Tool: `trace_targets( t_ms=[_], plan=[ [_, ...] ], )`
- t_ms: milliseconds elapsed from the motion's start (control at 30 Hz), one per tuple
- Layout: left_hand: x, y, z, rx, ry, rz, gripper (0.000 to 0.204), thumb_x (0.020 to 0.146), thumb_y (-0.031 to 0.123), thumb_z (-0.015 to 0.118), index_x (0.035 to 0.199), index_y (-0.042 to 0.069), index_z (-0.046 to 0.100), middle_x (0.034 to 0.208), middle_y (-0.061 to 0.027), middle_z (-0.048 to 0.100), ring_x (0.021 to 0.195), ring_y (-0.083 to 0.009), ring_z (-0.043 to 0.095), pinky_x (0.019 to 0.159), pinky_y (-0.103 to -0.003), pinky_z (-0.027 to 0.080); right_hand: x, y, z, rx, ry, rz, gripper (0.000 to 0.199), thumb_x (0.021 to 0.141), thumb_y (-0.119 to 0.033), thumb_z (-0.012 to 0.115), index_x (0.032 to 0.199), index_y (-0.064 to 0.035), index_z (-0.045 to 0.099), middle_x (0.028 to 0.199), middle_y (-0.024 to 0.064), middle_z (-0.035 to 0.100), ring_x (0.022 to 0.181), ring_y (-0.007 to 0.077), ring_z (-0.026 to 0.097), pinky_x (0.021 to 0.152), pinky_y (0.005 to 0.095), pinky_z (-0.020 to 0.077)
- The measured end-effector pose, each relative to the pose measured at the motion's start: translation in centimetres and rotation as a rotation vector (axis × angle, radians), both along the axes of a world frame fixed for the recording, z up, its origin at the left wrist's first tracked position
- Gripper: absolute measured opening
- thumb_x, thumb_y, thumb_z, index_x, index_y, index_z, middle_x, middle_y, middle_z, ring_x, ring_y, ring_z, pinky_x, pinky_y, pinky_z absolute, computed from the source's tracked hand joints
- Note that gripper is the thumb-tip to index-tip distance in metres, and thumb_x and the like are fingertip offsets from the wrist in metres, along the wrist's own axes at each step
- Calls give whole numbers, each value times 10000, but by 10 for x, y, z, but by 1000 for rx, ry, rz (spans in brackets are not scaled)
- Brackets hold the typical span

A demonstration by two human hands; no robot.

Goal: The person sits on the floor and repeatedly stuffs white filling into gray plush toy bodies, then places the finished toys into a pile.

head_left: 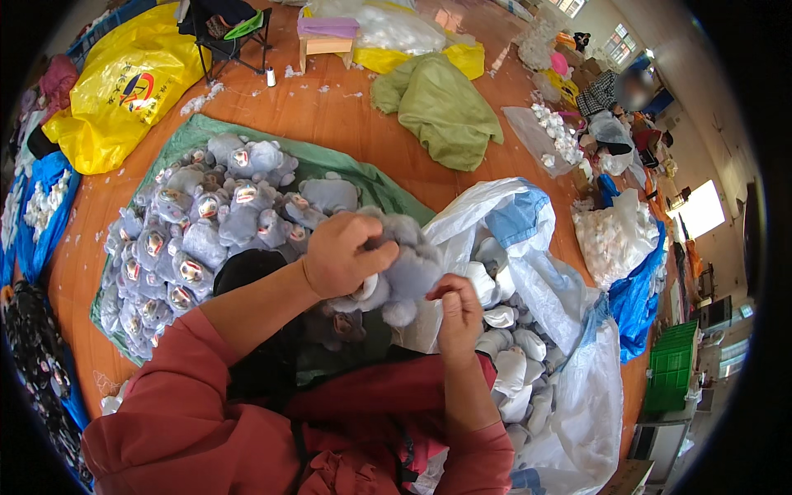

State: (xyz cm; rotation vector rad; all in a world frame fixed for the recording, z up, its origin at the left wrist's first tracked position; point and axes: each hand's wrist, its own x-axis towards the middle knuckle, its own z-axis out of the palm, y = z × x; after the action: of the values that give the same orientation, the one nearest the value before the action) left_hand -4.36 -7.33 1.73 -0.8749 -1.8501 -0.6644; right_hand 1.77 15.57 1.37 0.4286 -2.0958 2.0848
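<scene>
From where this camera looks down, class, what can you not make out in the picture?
All in the head view:
Part of the held grey plush toy: covered by the left hand.
Anything thin in the right hand: too small to tell.
Lowest pieces in the white sack: buried under upper ones.
Dark pile: cut off by the fisheye rim.

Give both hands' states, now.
Left hand: closed, holding grey plush.
Right hand: pinched closed beside the plush; whether holding anything can't be told.
</scene>
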Motion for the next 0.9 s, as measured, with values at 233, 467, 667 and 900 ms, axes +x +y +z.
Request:
trace_targets(
  t_ms=[233,467,667,900],
  plan=[
    [7,8,3,-173,73,-196,221,712,140,692,919,191,635,901,-26,532,640,-182,543,516,-319,445,-4,8,6,69,21,50,209,819,-14,771,978,-14,635,919,45,599,807,123,552,740,244,455],
    [7,6,6,-169,0,-145,285,688,116,705,969,145,671,912,-56,530,621,-201,561,505,-321,459,-4,7,3,229,-289,159,174,923,-106,705,1034,1,625,887,12,610,755,97,553,704,241,466],
    [6,3,4,-155,-28,-142,298,681,105,706,978,134,699,906,-55,529,629,-199,562,504,-325,456,0,2,10,149,-500,386,238,994,-237,632,921,-21,561,738,-34,515,646,62,456,573,241,396],
    [8,0,3,-205,15,-148,312,712,134,715,1015,201,696,901,-23,518,673,-172,570,538,-312,470,6,18,16,188,-241,255,303,991,-164,589,724,-46,508,636,-59,465,591,46,394,519,244,322]
  ],
)
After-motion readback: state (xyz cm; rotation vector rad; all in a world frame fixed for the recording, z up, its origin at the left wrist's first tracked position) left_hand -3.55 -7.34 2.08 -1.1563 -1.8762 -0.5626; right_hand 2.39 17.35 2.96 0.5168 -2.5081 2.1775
